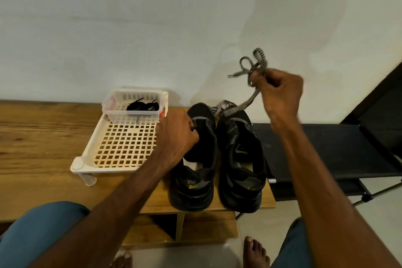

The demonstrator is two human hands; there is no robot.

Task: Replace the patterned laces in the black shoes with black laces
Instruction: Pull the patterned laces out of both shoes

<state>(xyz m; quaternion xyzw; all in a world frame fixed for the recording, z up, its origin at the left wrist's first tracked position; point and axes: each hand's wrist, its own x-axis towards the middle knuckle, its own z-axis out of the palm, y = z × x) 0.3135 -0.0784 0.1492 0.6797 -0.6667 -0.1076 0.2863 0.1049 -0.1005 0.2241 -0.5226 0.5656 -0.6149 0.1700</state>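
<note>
Two black shoes stand side by side on the wooden bench, heels toward me: the left shoe (195, 172) and the right shoe (241, 167). My left hand (176, 139) grips the left shoe at its tongue. My right hand (280, 91) is raised above the shoes and holds a bunched patterned lace (250, 67). The lace runs down from that hand to the toe end of the shoes, where more patterned lace (219, 109) lies. Black laces (142, 105) sit coiled in a small clear basket (132, 115).
The clear basket stands on a cream perforated tray (121, 150) left of the shoes. The wooden bench (39, 137) meets a white wall behind. A black fabric rack (326, 150) is to the right. My knees and bare feet show below.
</note>
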